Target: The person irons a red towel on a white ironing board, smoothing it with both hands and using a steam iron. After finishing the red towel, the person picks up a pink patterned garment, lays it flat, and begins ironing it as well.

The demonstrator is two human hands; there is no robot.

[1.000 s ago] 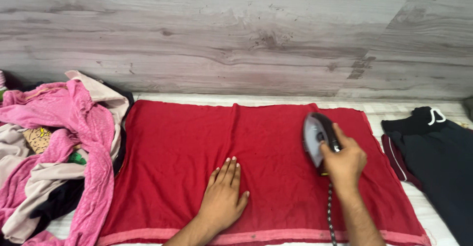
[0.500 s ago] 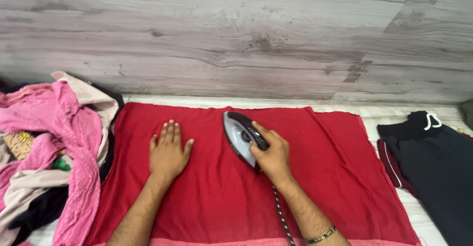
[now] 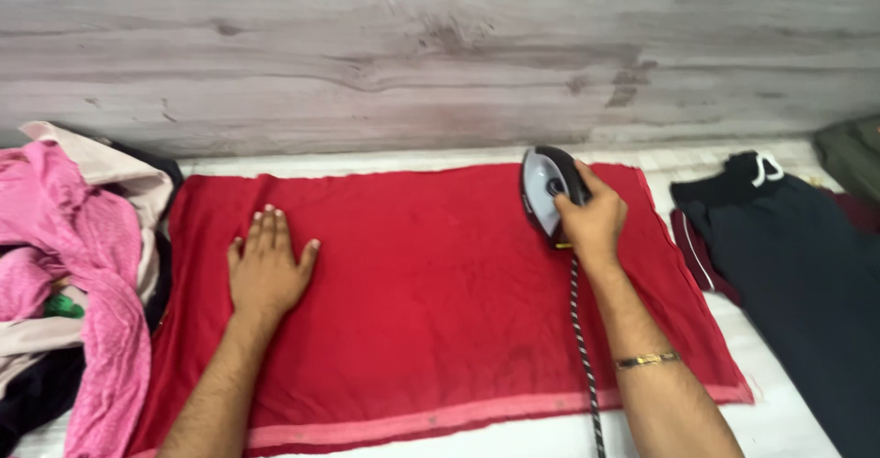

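Right hand (image 3: 594, 220) grips iron (image 3: 548, 190) on red cloth (image 3: 440, 302); left hand (image 3: 268, 270) lies flat, open.

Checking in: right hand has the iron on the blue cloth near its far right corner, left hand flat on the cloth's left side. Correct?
Not quite: the cloth is red, not blue, as the head view shows. The rest holds: the right hand grips the iron near the far right corner, and the left hand lies flat on the left side.

Right hand (image 3: 594, 221) grips iron (image 3: 544, 188) on red cloth (image 3: 440, 302); left hand (image 3: 268, 270) flat.
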